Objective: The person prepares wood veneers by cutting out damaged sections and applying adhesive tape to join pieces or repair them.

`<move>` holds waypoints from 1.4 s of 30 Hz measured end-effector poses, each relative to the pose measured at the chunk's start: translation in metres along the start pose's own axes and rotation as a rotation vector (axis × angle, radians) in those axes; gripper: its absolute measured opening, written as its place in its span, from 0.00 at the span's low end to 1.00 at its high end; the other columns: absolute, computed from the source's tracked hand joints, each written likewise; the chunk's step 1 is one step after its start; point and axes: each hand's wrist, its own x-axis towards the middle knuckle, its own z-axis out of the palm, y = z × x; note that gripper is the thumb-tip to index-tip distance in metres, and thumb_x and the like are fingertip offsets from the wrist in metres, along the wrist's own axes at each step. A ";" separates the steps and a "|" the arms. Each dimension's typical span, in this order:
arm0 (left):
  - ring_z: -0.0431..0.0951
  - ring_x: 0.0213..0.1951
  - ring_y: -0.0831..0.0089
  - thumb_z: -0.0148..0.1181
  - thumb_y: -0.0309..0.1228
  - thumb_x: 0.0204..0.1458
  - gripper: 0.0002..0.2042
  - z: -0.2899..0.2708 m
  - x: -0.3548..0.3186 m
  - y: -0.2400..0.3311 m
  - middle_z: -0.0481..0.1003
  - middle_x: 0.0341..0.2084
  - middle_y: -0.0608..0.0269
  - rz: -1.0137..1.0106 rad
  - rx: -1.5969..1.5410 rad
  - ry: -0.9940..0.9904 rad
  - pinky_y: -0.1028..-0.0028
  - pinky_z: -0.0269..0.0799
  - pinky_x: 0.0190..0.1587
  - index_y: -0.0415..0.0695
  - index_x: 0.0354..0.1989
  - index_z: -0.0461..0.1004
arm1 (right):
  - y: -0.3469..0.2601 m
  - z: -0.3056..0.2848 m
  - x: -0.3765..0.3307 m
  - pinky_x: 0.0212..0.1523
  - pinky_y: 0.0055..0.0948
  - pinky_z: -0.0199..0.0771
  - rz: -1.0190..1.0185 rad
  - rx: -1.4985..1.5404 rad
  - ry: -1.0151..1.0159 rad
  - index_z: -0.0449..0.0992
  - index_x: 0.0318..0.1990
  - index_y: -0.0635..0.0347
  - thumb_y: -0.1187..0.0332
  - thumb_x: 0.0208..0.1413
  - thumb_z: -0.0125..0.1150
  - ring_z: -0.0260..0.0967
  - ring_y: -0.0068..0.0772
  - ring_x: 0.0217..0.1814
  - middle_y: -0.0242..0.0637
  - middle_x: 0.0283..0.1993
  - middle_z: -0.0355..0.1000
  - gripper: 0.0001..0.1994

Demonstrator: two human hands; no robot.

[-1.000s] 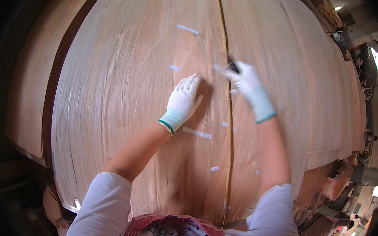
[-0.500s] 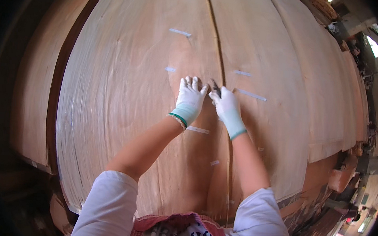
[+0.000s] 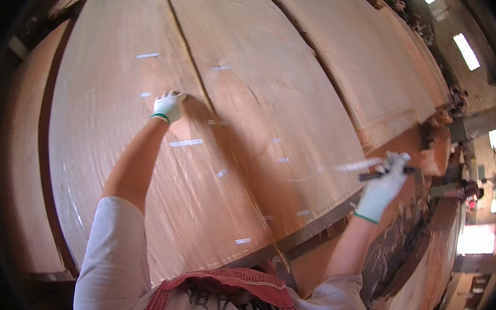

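A large pale wood veneer sheet [image 3: 109, 62] lies before me, with several short white tape pieces [image 3: 186, 142] stuck on it. A narrow dark gap [image 3: 188, 57] runs lengthwise down it. My left hand [image 3: 169, 107], in a white glove with a green cuff, rests on the sheet left of the gap, fingers outstretched. My right hand [image 3: 384, 192], gloved alike, is raised off the sheet's right edge. It is closed round a dark-handled tool [image 3: 371, 176], whose working end I cannot make out. A thin pale strip [image 3: 355, 166], blurred, trails leftward from this hand.
Another veneer stack [image 3: 21, 154] stands at the left beyond a dark gap. More sheets [image 3: 350, 40] lie at the far right. Broken veneer scraps [image 3: 395, 242] are heaped below my right arm. Bright windows [image 3: 477, 238] show in the building at the right.
My right hand has swung away from the gap to the right, still with the tool, and a pale strip now trails from it. My left hand stays on the sheet. The view has turned and shifted right.
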 end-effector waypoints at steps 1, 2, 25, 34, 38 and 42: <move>0.74 0.48 0.54 0.52 0.30 0.50 0.14 0.001 -0.005 0.006 0.75 0.46 0.56 0.010 0.039 0.064 0.54 0.68 0.47 0.52 0.46 0.75 | -0.010 -0.022 0.006 0.26 0.20 0.59 -0.053 -0.028 -0.011 0.70 0.41 0.63 0.53 0.65 0.55 0.59 0.19 0.25 0.35 0.31 0.70 0.18; 0.74 0.48 0.55 0.52 0.30 0.50 0.13 0.002 -0.013 0.021 0.76 0.44 0.58 -0.019 0.050 0.119 0.54 0.68 0.48 0.50 0.45 0.75 | -0.024 -0.034 0.000 0.26 0.20 0.60 -0.082 -0.068 -0.019 0.70 0.41 0.64 0.52 0.65 0.55 0.59 0.20 0.24 0.35 0.31 0.70 0.19; 0.65 0.61 0.47 0.54 0.28 0.56 0.17 -0.018 -0.352 0.249 0.71 0.55 0.48 -0.135 -0.416 0.276 0.54 0.59 0.63 0.40 0.54 0.71 | -0.086 -0.240 0.113 0.21 0.14 0.54 0.032 -0.626 -0.373 0.73 0.37 0.59 0.65 0.60 0.61 0.59 0.11 0.23 0.26 0.26 0.69 0.08; 0.68 0.59 0.51 0.57 0.25 0.44 0.21 -0.042 -0.410 0.309 0.73 0.52 0.49 -0.228 -0.505 0.345 0.59 0.61 0.63 0.41 0.51 0.73 | -0.124 -0.272 0.029 0.38 0.33 0.73 0.219 -1.266 -1.719 0.78 0.29 0.63 0.64 0.51 0.68 0.74 0.30 0.33 0.40 0.30 0.76 0.11; 0.68 0.59 0.52 0.58 0.26 0.50 0.19 -0.069 -0.403 0.334 0.71 0.53 0.50 -0.063 -0.603 0.449 0.58 0.64 0.61 0.41 0.53 0.71 | 0.025 -0.400 -0.043 0.55 0.33 0.71 0.969 -0.916 -1.864 0.78 0.45 0.61 0.63 0.57 0.59 0.73 0.38 0.51 0.46 0.48 0.76 0.13; 0.68 0.58 0.50 0.58 0.26 0.51 0.17 -0.088 -0.498 0.292 0.72 0.51 0.48 -0.198 -0.617 0.469 0.57 0.65 0.60 0.39 0.51 0.71 | 0.061 -0.373 -0.132 0.54 0.35 0.71 0.717 -1.204 -2.183 0.78 0.44 0.61 0.59 0.54 0.61 0.73 0.41 0.51 0.46 0.47 0.76 0.16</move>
